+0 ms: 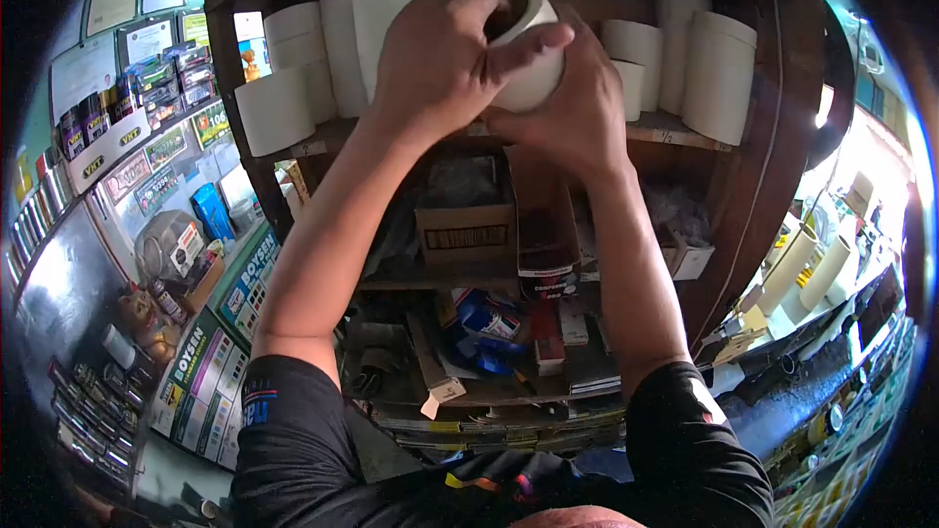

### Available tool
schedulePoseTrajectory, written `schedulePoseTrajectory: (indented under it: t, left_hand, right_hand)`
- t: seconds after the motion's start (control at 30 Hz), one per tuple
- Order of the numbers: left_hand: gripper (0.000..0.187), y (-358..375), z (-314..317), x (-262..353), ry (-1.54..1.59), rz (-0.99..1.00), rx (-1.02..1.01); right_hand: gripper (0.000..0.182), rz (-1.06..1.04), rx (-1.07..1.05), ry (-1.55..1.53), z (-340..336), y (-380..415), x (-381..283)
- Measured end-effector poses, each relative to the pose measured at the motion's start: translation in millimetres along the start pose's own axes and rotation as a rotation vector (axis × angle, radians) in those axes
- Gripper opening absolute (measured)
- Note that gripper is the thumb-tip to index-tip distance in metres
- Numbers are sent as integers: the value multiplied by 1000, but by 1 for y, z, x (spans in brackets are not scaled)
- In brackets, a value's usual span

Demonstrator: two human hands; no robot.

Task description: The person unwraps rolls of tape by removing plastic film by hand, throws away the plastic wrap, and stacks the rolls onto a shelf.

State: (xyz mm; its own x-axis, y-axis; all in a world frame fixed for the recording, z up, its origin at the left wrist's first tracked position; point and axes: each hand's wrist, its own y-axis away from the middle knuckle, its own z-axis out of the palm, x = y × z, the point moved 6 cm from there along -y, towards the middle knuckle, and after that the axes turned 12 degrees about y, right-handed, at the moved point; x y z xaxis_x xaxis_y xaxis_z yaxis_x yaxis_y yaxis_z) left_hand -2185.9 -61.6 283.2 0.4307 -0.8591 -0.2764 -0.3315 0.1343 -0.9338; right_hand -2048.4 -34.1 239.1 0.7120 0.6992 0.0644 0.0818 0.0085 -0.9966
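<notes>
Both my hands are raised to the upper shelf and closed around a cream-coloured roll [540, 12], which looks like masking tape, with its hollow core facing up towards me. My left hand [435, 57] wraps its near left side, thumb stretched across the front. From the right, my right hand [579, 98] grips the side and lower edge; some of its fingers are hidden behind the roll. Similar pale rolls stand on the shelf to the left [274, 115] and a tall stack [722, 73] stands to the right.
Below, a shelf holds a cardboard box [465, 232] and an open narrow carton [543, 235]. Blue packets [489, 323] lie lower down. Wooden uprights [782, 117] frame the shelves. A counter with colour charts [201, 386] is at left; long rolls [829, 269] lean at right.
</notes>
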Motion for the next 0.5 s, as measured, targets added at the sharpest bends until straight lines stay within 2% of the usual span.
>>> schedulePoseTrajectory:
  t: [0.17, 0.23, 0.27, 0.3, 0.33, 0.4, 0.5]
  left_hand:
    - [73, 16, 4, 8, 68, -5, 27]
    - [67, 11, 2, -2, 342, -97, 171]
    - [64, 5, 2, -17, 451, -149, 276]
    - [57, -4, 7, -28, 414, -164, 286]
    - [51, -14, 12, -39, 377, -180, 295]
    - [44, -40, 35, -54, 25, -134, 108]
    - [45, -45, 97, -125, -355, -358, -153]
  right_hand:
    - [102, -169, 143, 154, -15, 4, -5]
    - [103, -211, 138, 158, -21, -1, 8]
    - [104, -65, 77, 124, -28, -8, 11]
    - [103, -24, 117, 133, -28, -12, 24]
    - [87, 87, 186, 168, -32, -16, 28]
    - [68, 160, 213, -31, -41, -29, 30]
    - [58, 357, 223, -292, -42, -33, 44]
